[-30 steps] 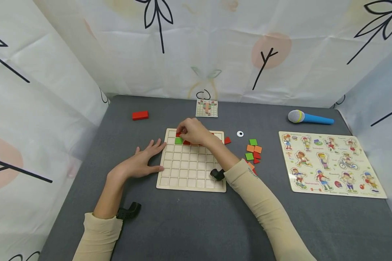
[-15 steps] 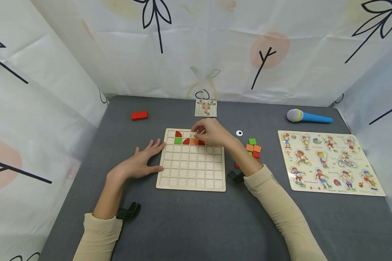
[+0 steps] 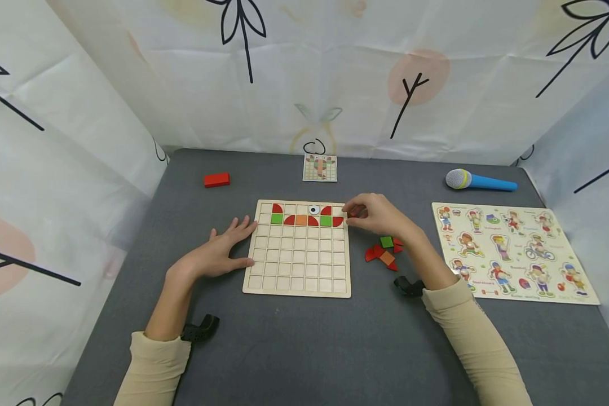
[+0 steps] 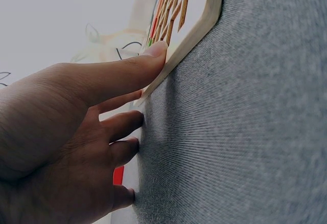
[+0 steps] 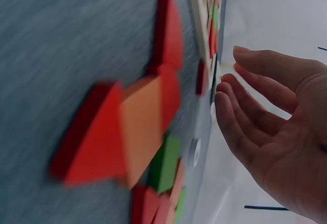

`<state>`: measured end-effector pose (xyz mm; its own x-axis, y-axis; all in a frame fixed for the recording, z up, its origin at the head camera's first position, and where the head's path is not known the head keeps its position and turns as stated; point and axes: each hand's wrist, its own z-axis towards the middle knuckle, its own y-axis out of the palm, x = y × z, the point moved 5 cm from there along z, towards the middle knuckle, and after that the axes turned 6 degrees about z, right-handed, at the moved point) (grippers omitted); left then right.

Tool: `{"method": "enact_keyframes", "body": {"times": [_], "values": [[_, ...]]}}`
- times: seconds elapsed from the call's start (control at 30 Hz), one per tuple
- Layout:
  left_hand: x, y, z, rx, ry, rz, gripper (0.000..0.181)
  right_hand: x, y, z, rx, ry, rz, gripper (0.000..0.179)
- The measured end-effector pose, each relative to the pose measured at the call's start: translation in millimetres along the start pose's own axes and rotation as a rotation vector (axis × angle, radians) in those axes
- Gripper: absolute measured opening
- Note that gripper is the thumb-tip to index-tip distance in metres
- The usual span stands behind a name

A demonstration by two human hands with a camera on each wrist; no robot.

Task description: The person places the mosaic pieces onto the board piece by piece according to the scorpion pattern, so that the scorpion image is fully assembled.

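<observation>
A square wooden grid board lies on the grey table. Its two far rows hold red quarter-round tiles, green squares, an orange square and a white eye disc. My left hand rests flat with spread fingers at the board's left side; its thumb touches the edge. Off the board's right edge hovers my right hand, fingers loosely bent with nothing between them. Beneath it on the cloth lie a red tile and another white disc.
Loose red, orange and green tiles are heaped right of the board. A pattern card and a red block lie at the back. Farther right are a blue toy microphone and a picture puzzle board.
My right hand has moved right, off the board's far rows to the table beside it. An eye disc now shows in the top row. The left hand stays where it was.
</observation>
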<state>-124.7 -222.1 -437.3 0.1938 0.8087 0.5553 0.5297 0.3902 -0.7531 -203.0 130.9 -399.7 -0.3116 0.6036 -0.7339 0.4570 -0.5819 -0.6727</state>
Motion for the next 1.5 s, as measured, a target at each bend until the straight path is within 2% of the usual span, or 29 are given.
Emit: {"method": "enact_keyframes", "body": {"times": [0.2, 0.4, 0.7, 0.83, 1.23, 1.4, 1.5], "values": [[-2.0, -0.3, 0.3, -0.01, -0.013, 0.007, 0.095, 13, 0, -4.7, -0.005, 0.021, -0.054, 0.038], [-0.5, -0.3, 0.0, -0.007, -0.006, 0.003, 0.096, 20, 2, 0.0, 0.009, 0.086, -0.086, 0.043], [-1.9, 0.2, -1.5, -0.001, -0.002, -0.001, 0.094, 22, 1, 8.9, 0.029, 0.122, -0.084, 0.029], [-2.4, 0.2, -0.9, 0.0, -0.008, 0.007, 0.095, 21, 2, 10.7, 0.029, 0.118, -0.098, 0.022], [-3.3, 0.6, 0.0, -0.002, -0.011, 0.007, 0.095, 22, -5, 5.9, -0.02, 0.084, -0.096, 0.02], [-4.1, 0.5, 0.4, -0.001, -0.012, 0.008, 0.095, 22, -7, 3.5, -0.012, 0.077, -0.087, 0.02], [-4.1, 0.3, 0.5, -0.004, -0.013, 0.006, 0.095, 19, -6, 3.2, -0.002, 0.046, -0.06, 0.021]]}}
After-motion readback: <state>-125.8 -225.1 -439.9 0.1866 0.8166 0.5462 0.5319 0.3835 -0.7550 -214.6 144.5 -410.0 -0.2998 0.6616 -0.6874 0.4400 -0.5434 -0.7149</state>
